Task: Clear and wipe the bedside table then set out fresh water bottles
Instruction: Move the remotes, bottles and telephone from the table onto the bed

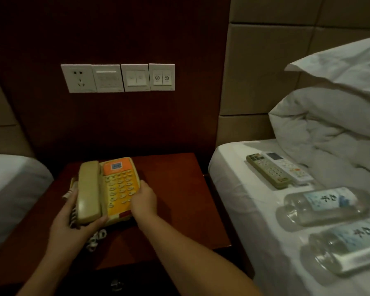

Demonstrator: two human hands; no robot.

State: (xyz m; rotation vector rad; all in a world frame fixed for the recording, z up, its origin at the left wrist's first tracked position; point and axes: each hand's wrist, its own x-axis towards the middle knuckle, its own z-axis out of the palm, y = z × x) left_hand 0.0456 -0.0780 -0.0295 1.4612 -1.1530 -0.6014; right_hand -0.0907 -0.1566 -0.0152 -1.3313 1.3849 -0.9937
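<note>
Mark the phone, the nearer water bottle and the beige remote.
phone (120,184): head view, on the orange keypad face.
nearer water bottle (348,246): head view, on its clear body beside the label.
beige remote (268,170): head view, on its button panel.

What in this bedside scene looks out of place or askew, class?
Two water bottles lie on their sides on the bed's white sheet, and two remote controls lie there too, not on the bedside table. Both hands grip the telephone, which sits skewed.

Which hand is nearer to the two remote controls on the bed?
Right. The right hand grips the telephone's edge facing the remote controls; the left hand holds its far side.
</note>
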